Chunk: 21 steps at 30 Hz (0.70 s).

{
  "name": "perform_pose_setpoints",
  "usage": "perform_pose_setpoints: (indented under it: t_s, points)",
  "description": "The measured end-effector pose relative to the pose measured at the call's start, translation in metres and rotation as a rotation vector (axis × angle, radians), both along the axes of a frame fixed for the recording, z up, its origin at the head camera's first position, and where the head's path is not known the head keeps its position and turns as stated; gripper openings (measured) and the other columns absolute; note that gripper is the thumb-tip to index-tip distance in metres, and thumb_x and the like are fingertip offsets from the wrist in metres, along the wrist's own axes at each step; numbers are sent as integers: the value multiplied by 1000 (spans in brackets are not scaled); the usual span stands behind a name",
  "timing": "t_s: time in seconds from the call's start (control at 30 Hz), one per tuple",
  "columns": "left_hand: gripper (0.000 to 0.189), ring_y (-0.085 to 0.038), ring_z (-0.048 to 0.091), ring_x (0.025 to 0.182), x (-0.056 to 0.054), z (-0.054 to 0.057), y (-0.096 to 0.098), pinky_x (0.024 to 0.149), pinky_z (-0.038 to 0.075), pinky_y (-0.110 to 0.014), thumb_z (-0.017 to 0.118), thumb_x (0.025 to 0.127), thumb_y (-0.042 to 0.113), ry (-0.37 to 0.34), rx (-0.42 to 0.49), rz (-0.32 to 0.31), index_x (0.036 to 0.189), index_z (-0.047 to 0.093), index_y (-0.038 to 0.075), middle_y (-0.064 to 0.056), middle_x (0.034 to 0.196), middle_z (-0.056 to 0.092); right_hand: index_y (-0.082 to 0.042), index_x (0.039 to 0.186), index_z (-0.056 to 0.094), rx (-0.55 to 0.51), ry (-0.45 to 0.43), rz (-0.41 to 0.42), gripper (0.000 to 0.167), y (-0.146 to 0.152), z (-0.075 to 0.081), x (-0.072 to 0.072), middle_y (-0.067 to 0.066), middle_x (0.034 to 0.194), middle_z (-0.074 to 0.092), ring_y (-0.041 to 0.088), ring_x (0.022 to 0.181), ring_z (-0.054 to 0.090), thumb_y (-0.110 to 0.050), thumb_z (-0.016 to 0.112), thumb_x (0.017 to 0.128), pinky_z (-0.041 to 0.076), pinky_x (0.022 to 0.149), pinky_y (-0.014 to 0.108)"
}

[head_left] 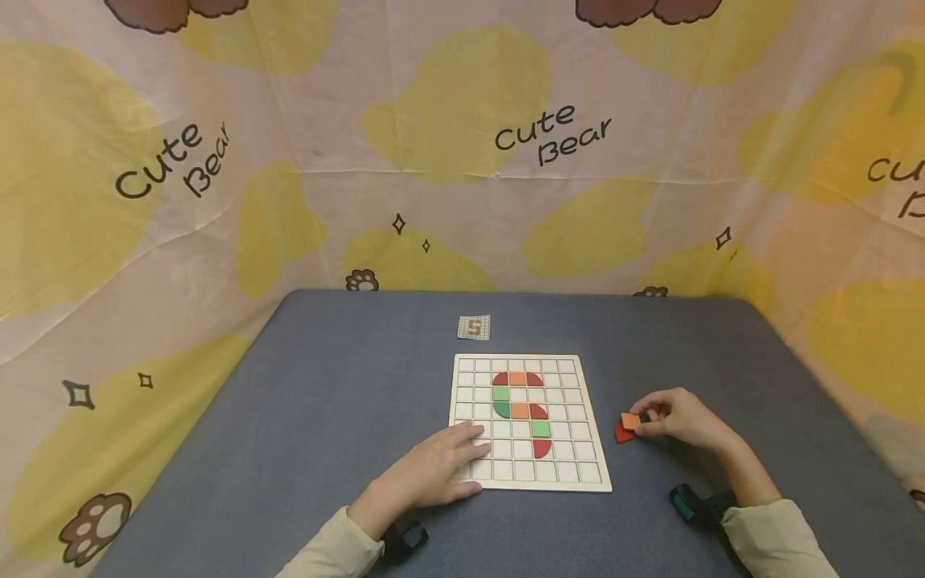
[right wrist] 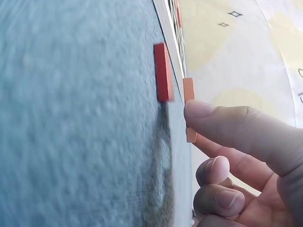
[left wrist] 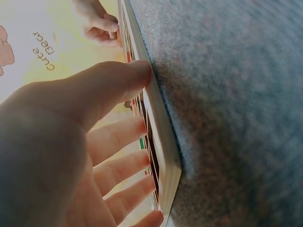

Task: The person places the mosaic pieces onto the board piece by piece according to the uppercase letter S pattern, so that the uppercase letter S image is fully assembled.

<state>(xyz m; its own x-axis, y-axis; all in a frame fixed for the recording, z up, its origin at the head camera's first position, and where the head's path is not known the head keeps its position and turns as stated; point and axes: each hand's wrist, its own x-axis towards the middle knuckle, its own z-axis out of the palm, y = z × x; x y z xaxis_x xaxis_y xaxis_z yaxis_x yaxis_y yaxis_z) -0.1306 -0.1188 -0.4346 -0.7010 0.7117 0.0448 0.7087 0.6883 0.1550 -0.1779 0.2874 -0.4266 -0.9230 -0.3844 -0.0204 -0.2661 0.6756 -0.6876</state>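
Note:
My right hand (head_left: 682, 417) pinches an orange square tile (head_left: 631, 421) between thumb and fingers, right of the board. In the right wrist view the orange tile (right wrist: 189, 90) is held above the table, and a red tile (right wrist: 163, 72) lies on the cloth beyond it. My left hand (head_left: 437, 466) rests with spread fingers on the front left corner of the white grid board (head_left: 578, 474). In the left wrist view the thumb (left wrist: 137, 75) lies at the board's edge. Red, orange and green tiles, such as the green square (head_left: 540, 429), form an S-like curve on the grid.
A small card (head_left: 474, 327) printed with an S-like pattern lies behind the board. The blue-grey table (head_left: 347, 361) meets a patterned curtain (head_left: 433, 120) at the back and sides. Dark straps with devices sit on both wrists, such as the right wrist strap (head_left: 697, 506).

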Motion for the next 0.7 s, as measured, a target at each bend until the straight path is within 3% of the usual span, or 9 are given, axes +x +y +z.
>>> perform_pose_setpoints:
  t_s: [0.7]
  points:
    - [50, -26, 47, 137, 0, -1, -1, 113, 42, -39, 65, 89, 38, 1, 12, -3, 134, 58, 17, -8, 144, 52, 1, 92, 70, -17, -12, 47, 24, -28, 2, 0, -7, 65, 45, -4, 55, 38, -15, 79, 76, 32, 50, 15]
